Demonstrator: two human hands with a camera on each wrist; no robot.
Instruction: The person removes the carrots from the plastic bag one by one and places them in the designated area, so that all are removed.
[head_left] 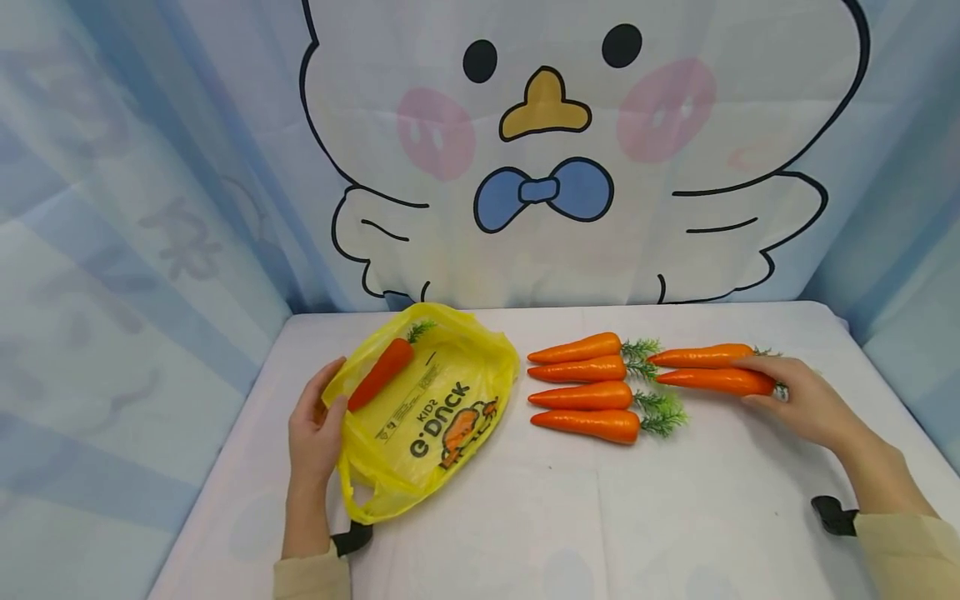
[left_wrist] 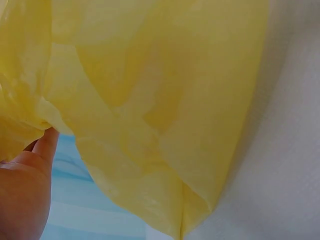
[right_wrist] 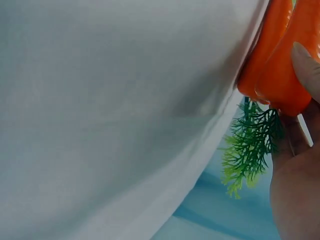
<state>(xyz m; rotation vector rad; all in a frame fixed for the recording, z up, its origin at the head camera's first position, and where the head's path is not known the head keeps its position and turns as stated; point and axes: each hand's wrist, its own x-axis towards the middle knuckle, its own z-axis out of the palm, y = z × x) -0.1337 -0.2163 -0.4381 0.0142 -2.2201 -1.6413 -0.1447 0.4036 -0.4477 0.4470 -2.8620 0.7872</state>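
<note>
On the left of the head view lies a yellow plastic bag (head_left: 450,358) with printed lettering and a cartoon duck. One orange toy carrot (head_left: 386,371) with a green top lies against it; whether inside or on top, I cannot tell. My left hand (head_left: 318,425) grips the bag's left edge, thumb on the near side; the left wrist view is mostly filled by yellow plastic (left_wrist: 150,100). At the right, my right hand (head_left: 806,404) pinches the thick end of a carrot (head_left: 720,382), its thumb (right_wrist: 304,65) on the orange surface. Another carrot (head_left: 705,357) lies right behind it.
Several more carrots (head_left: 581,395) lie in a stack of rows mid-table, tips pointing left and green tops (head_left: 660,412) right. White cloth covers the table (head_left: 570,508). A curtain (head_left: 540,258) with a cartoon bird hangs along the back edge, and blue curtains (head_left: 135,292) flank the sides.
</note>
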